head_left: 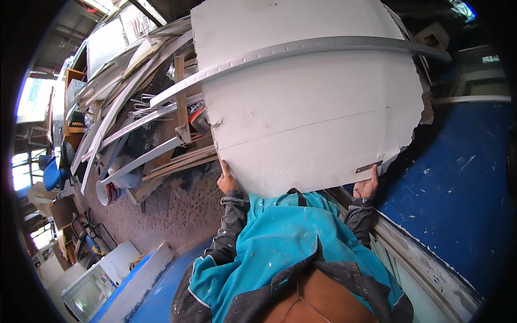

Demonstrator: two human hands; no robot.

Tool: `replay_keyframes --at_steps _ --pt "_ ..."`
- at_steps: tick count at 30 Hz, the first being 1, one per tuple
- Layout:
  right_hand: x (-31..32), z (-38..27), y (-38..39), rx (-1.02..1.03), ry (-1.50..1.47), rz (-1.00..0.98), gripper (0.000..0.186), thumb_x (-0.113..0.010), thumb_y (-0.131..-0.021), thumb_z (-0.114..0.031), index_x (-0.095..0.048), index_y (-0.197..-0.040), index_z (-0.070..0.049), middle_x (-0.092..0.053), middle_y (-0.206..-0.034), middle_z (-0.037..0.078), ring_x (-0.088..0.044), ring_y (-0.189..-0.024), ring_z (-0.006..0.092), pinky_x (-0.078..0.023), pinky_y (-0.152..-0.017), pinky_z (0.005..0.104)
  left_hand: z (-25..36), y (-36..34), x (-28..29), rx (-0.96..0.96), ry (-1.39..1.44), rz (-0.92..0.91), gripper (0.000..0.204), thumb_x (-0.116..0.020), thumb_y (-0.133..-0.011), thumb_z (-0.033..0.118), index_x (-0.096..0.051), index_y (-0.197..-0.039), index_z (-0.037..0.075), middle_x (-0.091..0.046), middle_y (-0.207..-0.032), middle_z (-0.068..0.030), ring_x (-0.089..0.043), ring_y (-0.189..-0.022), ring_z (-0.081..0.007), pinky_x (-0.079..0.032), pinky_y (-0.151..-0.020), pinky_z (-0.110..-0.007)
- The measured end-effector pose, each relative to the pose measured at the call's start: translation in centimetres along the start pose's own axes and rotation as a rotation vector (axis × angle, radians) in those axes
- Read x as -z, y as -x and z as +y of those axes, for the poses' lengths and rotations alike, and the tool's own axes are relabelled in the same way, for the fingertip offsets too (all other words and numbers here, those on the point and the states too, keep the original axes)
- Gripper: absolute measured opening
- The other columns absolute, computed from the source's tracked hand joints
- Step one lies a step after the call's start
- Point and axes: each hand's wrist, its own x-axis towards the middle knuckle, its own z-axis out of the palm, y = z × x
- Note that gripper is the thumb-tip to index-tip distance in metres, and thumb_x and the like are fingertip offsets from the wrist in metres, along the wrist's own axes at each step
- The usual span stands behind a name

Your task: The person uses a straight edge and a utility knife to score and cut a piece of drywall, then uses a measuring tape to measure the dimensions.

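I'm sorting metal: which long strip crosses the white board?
The grey strip overhanging both sides of the white board; the other long strips lie left of the board.

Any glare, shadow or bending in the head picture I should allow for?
Head view: bright openings at the left rim wash out; the metal strip looks bowed, likely fisheye distortion; a dark shadow lies on the blue surface right of the white board; corners fall to black.

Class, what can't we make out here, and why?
All in the head view:
White board, far end: cut off by the upper edge.
Its underside and any supports: hidden by the board itself.
Left hand, some fingers: hidden by the board.
Right hand: how it meets the thin metal strip is too small to tell.
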Motion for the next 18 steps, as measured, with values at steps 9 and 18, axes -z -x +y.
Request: replay_keyframes --at_steps 9,18 --pt "0.3 0.7 -1.3 -0.003 0.042 0.083 0.049 -0.063 -0.100 -0.035 -0.056 -0.137 -0.003 -0.062 -0.132 0.010 -0.060 -0.120 0.0237 -0.047 -0.102 0.0390 1.1 -0.9 -0.2 -0.042 -0.042 -0.077 0.093 -0.055 -0.086 0.080 -0.067 -0.074 -0.012 -0.059 -0.064 -0.0094 -0.050 -0.064 -0.0155 -0.044 -0.065 -0.036" --pt "-2.2 -0.6 -0.2 -0.158 0.060 -0.028 0.051 -0.054 -0.103 -0.038 -0.049 -0.144 -0.009 -0.055 -0.143 0.009 -0.052 -0.131 0.0277 -0.041 -0.110 0.0470 -5.0 -1.2 6.2 0.253 0.256 -0.418 0.090 -0.060 -0.083 0.079 -0.058 -0.124 -0.001 -0.060 -0.100 -0.0092 -0.059 -0.093 -0.0240 -0.049 -0.085 -0.037"
